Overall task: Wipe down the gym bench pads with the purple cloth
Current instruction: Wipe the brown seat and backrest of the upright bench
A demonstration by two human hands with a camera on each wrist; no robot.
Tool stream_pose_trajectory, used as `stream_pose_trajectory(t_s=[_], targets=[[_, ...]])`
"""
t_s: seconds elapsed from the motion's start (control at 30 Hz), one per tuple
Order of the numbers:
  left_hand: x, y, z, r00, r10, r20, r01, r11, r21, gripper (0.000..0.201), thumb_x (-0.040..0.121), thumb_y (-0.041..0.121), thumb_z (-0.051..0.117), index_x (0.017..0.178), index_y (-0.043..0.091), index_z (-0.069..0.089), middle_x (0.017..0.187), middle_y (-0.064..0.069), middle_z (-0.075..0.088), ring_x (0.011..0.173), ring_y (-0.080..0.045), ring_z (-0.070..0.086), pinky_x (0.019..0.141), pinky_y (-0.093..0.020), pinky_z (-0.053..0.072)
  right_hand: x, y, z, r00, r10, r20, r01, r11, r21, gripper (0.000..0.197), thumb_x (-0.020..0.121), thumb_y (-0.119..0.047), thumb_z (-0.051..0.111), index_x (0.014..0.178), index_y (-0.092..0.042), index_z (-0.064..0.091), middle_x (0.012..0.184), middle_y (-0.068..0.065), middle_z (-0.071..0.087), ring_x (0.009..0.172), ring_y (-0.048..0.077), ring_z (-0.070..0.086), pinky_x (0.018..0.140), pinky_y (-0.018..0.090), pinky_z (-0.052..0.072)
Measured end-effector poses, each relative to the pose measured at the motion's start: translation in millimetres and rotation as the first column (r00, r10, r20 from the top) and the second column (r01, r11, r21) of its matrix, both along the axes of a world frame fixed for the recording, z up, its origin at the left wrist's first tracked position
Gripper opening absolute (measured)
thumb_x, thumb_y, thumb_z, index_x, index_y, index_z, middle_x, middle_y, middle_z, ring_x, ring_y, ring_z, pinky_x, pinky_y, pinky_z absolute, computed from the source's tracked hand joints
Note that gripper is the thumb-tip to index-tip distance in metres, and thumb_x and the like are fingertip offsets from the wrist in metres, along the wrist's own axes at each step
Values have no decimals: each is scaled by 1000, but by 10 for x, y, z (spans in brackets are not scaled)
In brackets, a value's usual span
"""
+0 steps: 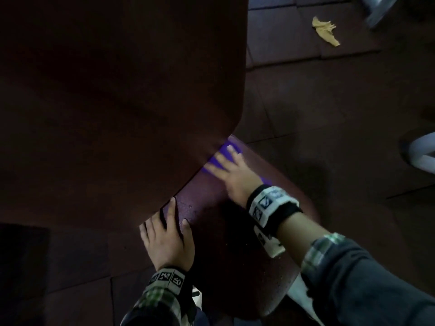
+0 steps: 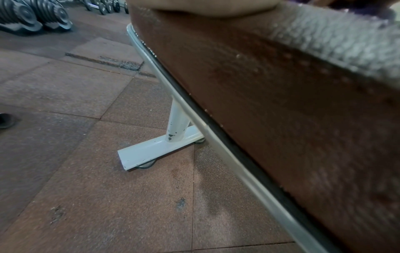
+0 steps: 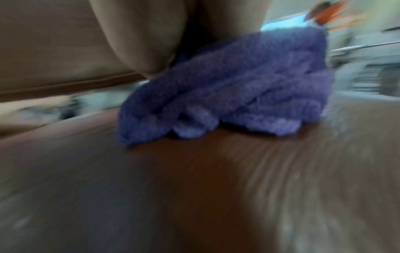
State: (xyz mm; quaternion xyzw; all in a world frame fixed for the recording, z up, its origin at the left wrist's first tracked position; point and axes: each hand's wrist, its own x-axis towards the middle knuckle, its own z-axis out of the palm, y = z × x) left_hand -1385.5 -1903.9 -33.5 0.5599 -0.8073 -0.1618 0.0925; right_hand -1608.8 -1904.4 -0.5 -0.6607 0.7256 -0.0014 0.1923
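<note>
The brown seat pad [image 1: 226, 234] lies below the raised brown back pad [image 1: 117, 102] in the head view. My right hand [image 1: 229, 168] lies flat with straight fingers on the purple cloth [image 1: 231, 147], pressing it onto the seat pad near the gap under the back pad. In the blurred right wrist view the bunched purple cloth [image 3: 238, 95] sits on the seat pad [image 3: 173, 188] under my palm. My left hand [image 1: 168, 236] rests on the seat pad's left edge, fingers spread and fairly straight. The left wrist view shows the seat pad's side [image 2: 281, 102].
The bench's white frame rail [image 2: 216, 142] and white foot [image 2: 155, 150] stand on brown rubber floor tiles [image 2: 86, 188]. Dumbbells [image 2: 32, 15] lie at the far left. A crumpled yellow scrap [image 1: 326, 30] lies on the floor at the right, near other white equipment legs [image 1: 421, 154].
</note>
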Motion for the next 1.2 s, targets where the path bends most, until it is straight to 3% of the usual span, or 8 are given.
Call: stream_pose_trajectory(t_s=[0.17, 0.33, 0.5, 0.6, 0.77, 0.97, 1.13, 1.2], targets=[[-5, -7, -11, 1000, -1, -22, 1, 1000, -13, 57, 87, 39, 38, 141, 22, 45, 134, -20, 47, 126, -38, 41, 110, -55, 22, 92, 555, -15, 955, 296, -4, -295, 953, -74, 68, 71, -13, 29, 134, -26, 48, 145, 8, 40, 129, 46, 35, 101, 55, 32], [5, 8, -17, 1000, -1, -20, 1, 1000, -17, 56, 90, 39, 36, 142, 20, 44, 131, -22, 49, 124, -38, 41, 111, -55, 21, -342, 704, 55, 996, -39, 85, 43, 998, -44, 78, 72, -1, 29, 141, -39, 30, 153, -2, 20, 139, 40, 19, 104, 52, 37], [1, 8, -10, 1000, 0, -21, 0, 1000, -15, 56, 90, 39, 35, 142, 21, 43, 132, -21, 49, 126, -37, 40, 112, -54, 20, -188, 80, 48, 991, -128, 24, 128, 991, 28, 84, 77, 2, 37, 146, -40, 15, 156, -6, -4, 143, 36, -3, 114, 53, 15], [4, -1, -4, 1000, -8, -22, 8, 1000, 3, 56, 90, 40, 36, 143, 22, 43, 133, -20, 48, 126, -36, 39, 112, -54, 20, 81, 58, 75, 997, -43, 68, 39, 997, 68, 75, 81, 1, 40, 146, -33, 23, 157, 1, 9, 141, 42, -3, 116, 52, 6], [84, -60, 12, 998, -61, -12, 61, 998, 21, 57, 89, 45, 37, 141, 22, 44, 128, -20, 51, 119, -34, 42, 107, -56, 28, 119, 682, 55, 973, 229, -17, -229, 972, -41, 71, 71, -8, 28, 139, -23, 42, 148, 12, 35, 136, 37, 30, 105, 56, 33], [308, -234, 39, 987, -135, -83, 143, 984, 104, 61, 90, 56, 36, 145, 30, 39, 138, -21, 43, 124, -39, 39, 103, -52, 35, -257, 1201, 90, 996, -63, 68, 65, 997, -32, 76, 74, -11, 29, 142, -43, 21, 153, -1, 19, 139, 38, 20, 103, 49, 38], [313, -226, 40, 984, -147, -105, 159, 980, 116, 61, 91, 55, 34, 146, 30, 37, 141, -22, 38, 127, -40, 34, 104, -52, 35, -117, 719, 46, 972, -233, 29, 234, 972, -8, 82, 78, 3, 40, 145, -38, 17, 151, -10, -4, 141, 43, 5, 109, 55, 27], [328, -235, 44, 981, -156, -116, 168, 980, 109, 61, 91, 54, 35, 145, 28, 39, 138, -24, 41, 124, -41, 38, 103, -52, 37, 95, 572, 67, 990, -142, -23, 142, 990, -12, 76, 75, -5, 29, 146, -31, 24, 154, 0, 7, 138, 47, 15, 106, 59, 29]])
